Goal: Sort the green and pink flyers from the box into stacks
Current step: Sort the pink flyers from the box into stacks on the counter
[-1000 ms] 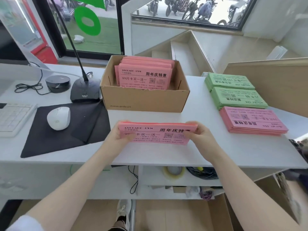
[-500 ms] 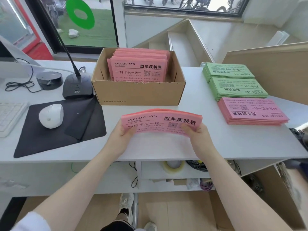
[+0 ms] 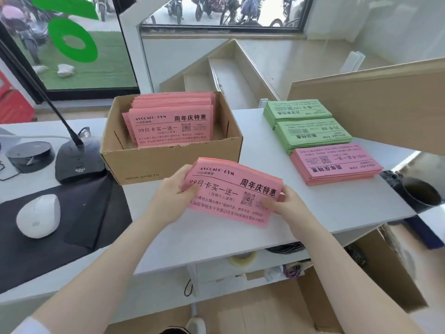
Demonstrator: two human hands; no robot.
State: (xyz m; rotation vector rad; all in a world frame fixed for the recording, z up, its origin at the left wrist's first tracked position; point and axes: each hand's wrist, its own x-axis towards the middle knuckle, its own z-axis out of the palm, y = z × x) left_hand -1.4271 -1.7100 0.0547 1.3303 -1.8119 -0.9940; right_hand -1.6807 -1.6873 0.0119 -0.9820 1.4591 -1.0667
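I hold a bundle of pink flyers [image 3: 231,191] above the white counter, just in front of the cardboard box [image 3: 173,162]. My left hand [image 3: 175,191] grips the bundle's left end and my right hand [image 3: 286,203] grips its right end. More pink flyers [image 3: 171,121] stand inside the box. To the right lie two green stacks [image 3: 297,110] [image 3: 313,133] and, nearer to me, a pink stack [image 3: 336,162].
A desk microphone [image 3: 77,160], a round black device [image 3: 30,155], a white mouse [image 3: 38,215] and a black mat [image 3: 91,213] sit on the counter's left. A wooden panel [image 3: 375,102] rises at the right. A dark cup [image 3: 420,194] stands at the right edge.
The pink bundle has risen off the counter and tilted flat toward me, and both hands have moved with it slightly to the right. The camera has come closer.
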